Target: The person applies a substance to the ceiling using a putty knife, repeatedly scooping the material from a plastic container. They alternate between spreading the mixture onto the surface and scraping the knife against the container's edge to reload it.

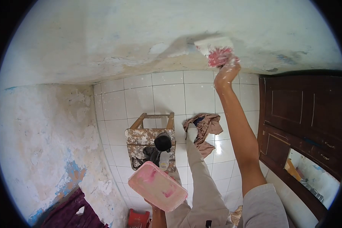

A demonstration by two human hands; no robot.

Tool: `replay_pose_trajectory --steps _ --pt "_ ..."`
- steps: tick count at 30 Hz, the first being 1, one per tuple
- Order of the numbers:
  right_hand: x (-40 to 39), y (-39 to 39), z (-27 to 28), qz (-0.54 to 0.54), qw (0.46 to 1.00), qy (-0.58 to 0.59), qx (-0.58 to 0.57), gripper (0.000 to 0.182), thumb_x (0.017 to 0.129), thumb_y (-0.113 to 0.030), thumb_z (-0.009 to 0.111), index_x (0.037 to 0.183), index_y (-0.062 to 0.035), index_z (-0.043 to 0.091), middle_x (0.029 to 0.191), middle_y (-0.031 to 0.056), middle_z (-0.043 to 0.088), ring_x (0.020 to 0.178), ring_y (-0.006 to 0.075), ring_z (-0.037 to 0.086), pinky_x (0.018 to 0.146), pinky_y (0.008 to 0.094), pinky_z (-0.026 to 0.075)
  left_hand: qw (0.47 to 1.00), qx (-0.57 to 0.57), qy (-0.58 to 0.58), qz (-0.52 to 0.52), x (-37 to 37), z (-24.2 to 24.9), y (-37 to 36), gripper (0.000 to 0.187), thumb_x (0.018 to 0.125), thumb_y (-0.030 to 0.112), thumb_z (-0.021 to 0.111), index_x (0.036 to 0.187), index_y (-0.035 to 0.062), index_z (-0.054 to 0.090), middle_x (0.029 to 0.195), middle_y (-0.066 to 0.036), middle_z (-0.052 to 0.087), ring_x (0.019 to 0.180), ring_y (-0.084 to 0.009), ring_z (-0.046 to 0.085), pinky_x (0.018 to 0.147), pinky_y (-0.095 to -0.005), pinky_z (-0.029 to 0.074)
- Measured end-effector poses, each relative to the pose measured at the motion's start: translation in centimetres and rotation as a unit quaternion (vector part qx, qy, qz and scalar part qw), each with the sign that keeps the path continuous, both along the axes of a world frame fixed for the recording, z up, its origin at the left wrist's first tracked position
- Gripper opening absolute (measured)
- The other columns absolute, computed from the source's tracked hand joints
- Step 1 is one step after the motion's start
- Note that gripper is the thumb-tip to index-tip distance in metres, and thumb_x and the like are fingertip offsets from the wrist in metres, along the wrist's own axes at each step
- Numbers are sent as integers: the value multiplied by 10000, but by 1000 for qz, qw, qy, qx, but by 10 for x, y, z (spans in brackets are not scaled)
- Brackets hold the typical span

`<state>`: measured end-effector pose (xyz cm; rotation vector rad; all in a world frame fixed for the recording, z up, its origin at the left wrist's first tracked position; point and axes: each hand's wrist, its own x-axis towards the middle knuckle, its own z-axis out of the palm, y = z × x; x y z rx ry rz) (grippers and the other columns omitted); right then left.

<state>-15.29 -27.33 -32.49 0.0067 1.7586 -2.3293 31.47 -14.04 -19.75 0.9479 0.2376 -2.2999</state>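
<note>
My right hand (228,73) reaches up to the wall, its fingers wrapped round a wide putty scraper (217,50). The scraper is white and smeared with pinkish red, and its blade lies at the wall surface. White specks mark my hand and wrist. Low in front of me, my left hand (154,207) holds a pink plastic tub (147,196) from beneath, mostly hidden by it. Inside the tub are a pale layer and brighter pink smears.
A paint-spattered wooden stool (135,136) stands on the tiled floor, bearing a black cup (163,142) and a small clear container (164,161). A brown cloth (211,125) lies around my foot. Dark wooden furniture (288,100) is at right; a purple cloth (70,212) hangs lower left.
</note>
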Motion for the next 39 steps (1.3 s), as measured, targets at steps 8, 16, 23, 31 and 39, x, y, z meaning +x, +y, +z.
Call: replay_pose_trajectory --steps 8,16,23,31,39 --pt "-38 7 -125 231 930 -276 74 297 1023 -273 369 1027 -86 599 960 42 663 996 147 559 797 255 450 1000 -8 -5 28 -21 2 9 944 794 579 651 1445 19 260 1405 -238 394 1211 -451 484 960 -629 452" --pt "-63 -7 82 92 987 -131 3 206 984 -197 462 955 -24 571 837 97 664 721 173 632 669 277 498 1000 -7 1 1 -27 5 8 927 799 584 636 1443 29 267 1402 -229 397 1212 -445 483 965 -618 451" --pt "-32 54 64 48 995 76 -50 267 987 -304 474 965 -71 602 889 57 662 777 152 595 718 316 485 1000 3 20 -8 -45 1 9 902 810 583 617 1441 37 274 1399 -219 402 1212 -436 483 968 -611 449" --pt "-20 -3 -128 264 912 -274 151 417 1026 -288 283 931 -84 634 912 56 694 853 146 595 703 273 459 1000 14 -6 7 -36 -6 14 874 822 582 596 1438 47 283 1395 -208 408 1213 -427 483 970 -604 447" --pt "-12 -41 69 128 985 -117 -18 221 977 -188 452 946 -34 608 848 89 662 844 159 609 738 291 484 1000 16 1 21 -29 -5 8 846 835 581 574 1436 57 291 1392 -196 414 1214 -418 483 973 -596 446"
